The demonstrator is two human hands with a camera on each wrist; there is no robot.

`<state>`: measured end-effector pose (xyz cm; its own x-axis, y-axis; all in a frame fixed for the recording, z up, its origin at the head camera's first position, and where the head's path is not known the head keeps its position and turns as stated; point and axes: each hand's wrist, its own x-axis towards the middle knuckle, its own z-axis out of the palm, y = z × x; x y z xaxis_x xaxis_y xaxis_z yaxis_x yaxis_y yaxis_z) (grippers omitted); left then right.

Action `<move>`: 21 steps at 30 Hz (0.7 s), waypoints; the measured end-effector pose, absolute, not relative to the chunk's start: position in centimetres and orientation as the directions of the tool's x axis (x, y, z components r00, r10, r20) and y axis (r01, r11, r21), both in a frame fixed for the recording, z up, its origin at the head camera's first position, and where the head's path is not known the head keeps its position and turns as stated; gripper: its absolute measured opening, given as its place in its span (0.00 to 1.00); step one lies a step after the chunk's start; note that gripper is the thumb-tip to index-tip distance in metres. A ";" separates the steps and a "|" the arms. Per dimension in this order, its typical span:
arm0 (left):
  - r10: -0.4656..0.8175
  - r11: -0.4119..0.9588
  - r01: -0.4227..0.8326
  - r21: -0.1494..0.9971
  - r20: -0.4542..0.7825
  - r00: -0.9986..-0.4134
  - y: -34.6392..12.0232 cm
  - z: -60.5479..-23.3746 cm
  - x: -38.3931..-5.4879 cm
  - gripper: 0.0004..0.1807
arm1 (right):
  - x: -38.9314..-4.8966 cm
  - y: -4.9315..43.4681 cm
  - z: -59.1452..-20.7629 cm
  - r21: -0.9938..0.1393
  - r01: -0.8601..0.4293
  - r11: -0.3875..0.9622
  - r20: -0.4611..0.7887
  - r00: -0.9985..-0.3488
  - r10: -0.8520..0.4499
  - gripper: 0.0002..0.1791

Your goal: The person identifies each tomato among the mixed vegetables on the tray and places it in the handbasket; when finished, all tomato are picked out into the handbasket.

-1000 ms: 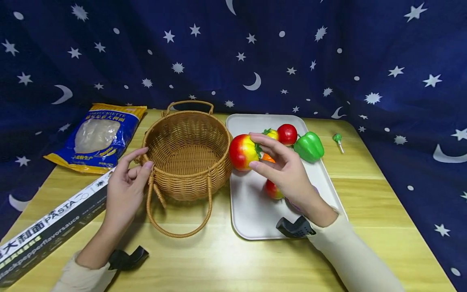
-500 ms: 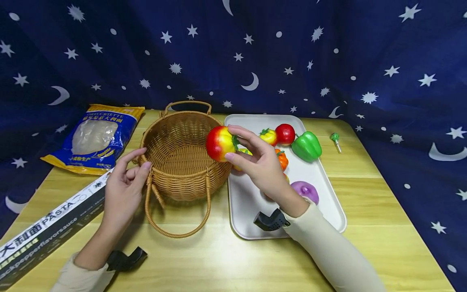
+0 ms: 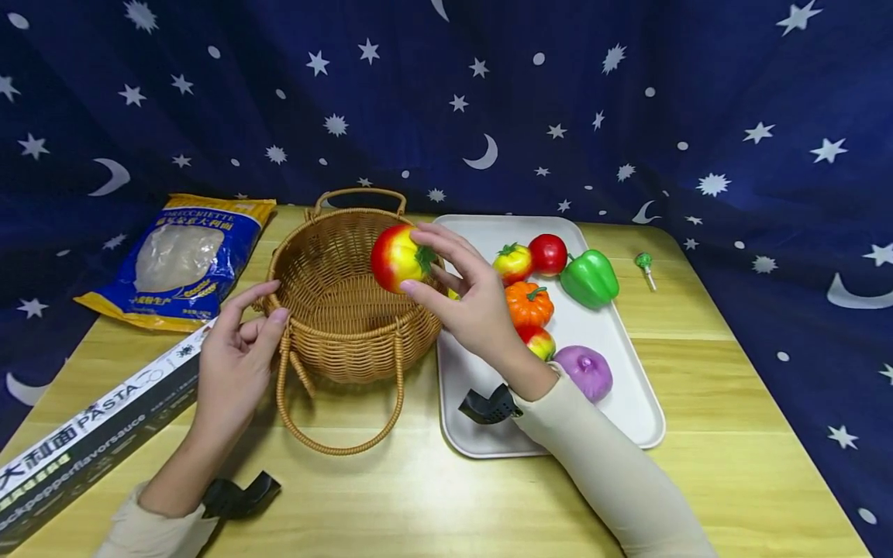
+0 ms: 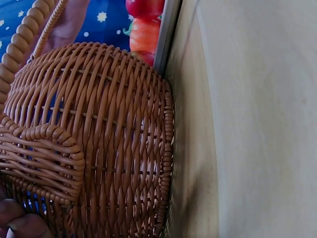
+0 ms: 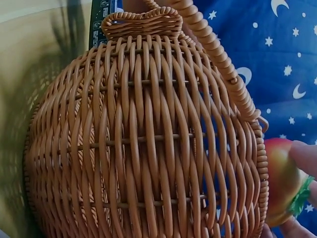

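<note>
A round wicker basket stands on the table, one handle folded down at its front. My left hand pinches its left rim between thumb and forefinger; its curled fingers show at the corner of the left wrist view. Above the basket's right side, my right hand holds a red-and-yellow toy tomato by its leafy end. In the right wrist view that tomato shows just past the rim. Part of the basket's opening is hidden behind the right hand and tomato.
Right of the basket, a white tray bears an orange pumpkin, a green pepper, a purple onion, a red fruit and more red-and-yellow tomatoes. A lollipop, orecchiette bag and pasta box lie around.
My right hand has carried the tomato left from over the tray to over the basket, raising it slightly. The left hand stays at the rim. More of the tray's pumpkin and onion shows now.
</note>
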<state>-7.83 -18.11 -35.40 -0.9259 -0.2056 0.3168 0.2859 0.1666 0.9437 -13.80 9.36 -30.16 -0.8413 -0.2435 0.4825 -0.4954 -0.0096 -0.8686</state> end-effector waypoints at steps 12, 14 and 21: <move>-0.212 0.143 0.283 0.949 0.308 -0.927 -18.1 -35.3 -7.7 0.21 | -13.0 8.8 -29.3 -0.850 -0.527 0.015 0.502 -0.818 -0.281 0.25; -0.218 0.139 0.284 0.949 0.310 -0.926 -18.1 -35.3 -7.8 0.21 | -13.4 9.1 -29.9 -0.847 -0.531 -0.015 0.515 -0.815 -0.265 0.24; -0.211 0.122 0.288 0.950 0.308 -0.928 -18.0 -35.4 -7.9 0.21 | -13.1 10.9 -29.9 -0.838 -0.535 -0.106 0.544 -0.814 -0.204 0.23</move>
